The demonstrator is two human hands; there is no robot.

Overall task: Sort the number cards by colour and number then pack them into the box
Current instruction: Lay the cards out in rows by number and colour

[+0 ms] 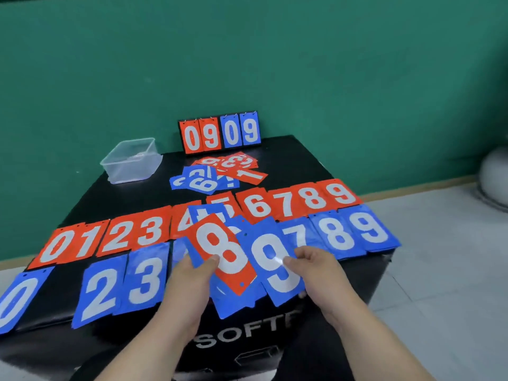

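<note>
My left hand [192, 279] holds a fan of cards above the table's near edge, its thumb on a red 8 card [222, 251] that lies on top of several blue ones. My right hand [316, 268] pinches a blue 9 card [277, 270] beside it. On the black table [299, 158] a row of red cards [286, 204] runs from 0 to 9, with a row of blue cards [143, 281] in front of it. Unsorted red cards [233, 163] and blue cards [200, 182] lie heaped behind the rows. A clear plastic box [132, 160] stands at the back left.
A small flip scoreboard [220, 132] showing 0909 stands at the table's back edge against the green wall. The table's front face reads SOFT. Grey tiled floor [439, 270] lies to the right, with a pale rounded object [494, 171] at the far right edge.
</note>
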